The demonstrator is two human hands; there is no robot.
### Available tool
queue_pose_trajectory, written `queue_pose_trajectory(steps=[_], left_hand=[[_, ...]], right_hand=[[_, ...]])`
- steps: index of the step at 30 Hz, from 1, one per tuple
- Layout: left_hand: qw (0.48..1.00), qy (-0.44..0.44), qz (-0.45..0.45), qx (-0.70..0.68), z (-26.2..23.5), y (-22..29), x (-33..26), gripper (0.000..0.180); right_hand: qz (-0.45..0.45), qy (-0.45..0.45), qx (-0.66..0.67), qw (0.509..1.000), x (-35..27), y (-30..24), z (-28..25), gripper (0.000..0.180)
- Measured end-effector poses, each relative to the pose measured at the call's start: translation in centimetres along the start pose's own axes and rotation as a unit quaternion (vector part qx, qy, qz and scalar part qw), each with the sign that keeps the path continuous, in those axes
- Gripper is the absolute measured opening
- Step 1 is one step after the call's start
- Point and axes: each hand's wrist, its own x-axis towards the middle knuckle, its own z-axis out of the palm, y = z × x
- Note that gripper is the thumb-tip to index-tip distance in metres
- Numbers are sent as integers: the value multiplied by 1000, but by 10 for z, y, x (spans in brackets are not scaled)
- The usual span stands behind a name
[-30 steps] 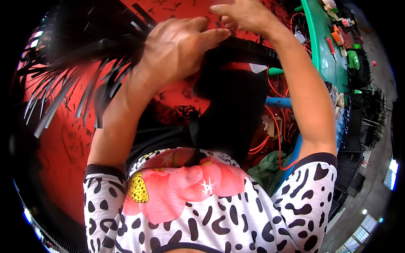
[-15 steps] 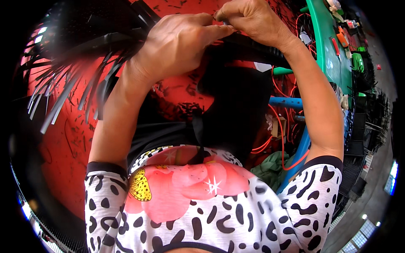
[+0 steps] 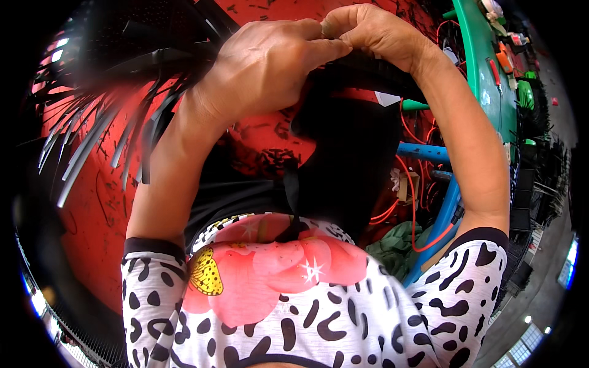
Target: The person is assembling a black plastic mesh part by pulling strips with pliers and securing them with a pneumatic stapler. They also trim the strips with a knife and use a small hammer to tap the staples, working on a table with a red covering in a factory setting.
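At the top of the view my left hand (image 3: pixel 267 64) and my right hand (image 3: pixel 383 34) meet, thumbs and fingertips pinched together. What sits between the fingertips is too small and hidden to make out. Behind and left of my left wrist is a dark bundle of flat black plastic strips (image 3: pixel 101 144), their loose ends fanning out; its upper part is blurred. A dark edge (image 3: pixel 368 64) runs beneath my right hand, and I cannot tell whether it joins the strips.
Black scraps litter the red floor (image 3: pixel 92 239). On the right, a green table (image 3: pixel 491 101) carries a red-handled tool (image 3: pixel 494 72), an orange object (image 3: pixel 504 58) and a green coil (image 3: pixel 526 95). A blue bar (image 3: pixel 423 151), an orange hose (image 3: pixel 413 214) and green cloth (image 3: pixel 396 248) lie below.
Both hands have shifted slightly right, and my right hand also a little lower. The fingertips stay pinched together. The strip ends at the left have swayed a little.
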Motion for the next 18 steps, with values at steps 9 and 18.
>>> queue_pose_trajectory(steps=[9,18], left_hand=[[1000,1,-12,-26,-2,0,1,31],[995,-13,-23,-95,-4,-7,9,30]], right_hand=[[-94,155,-125,975,-34,-25,36,32],[-458,450,-498,584,-27,36,77,26]])
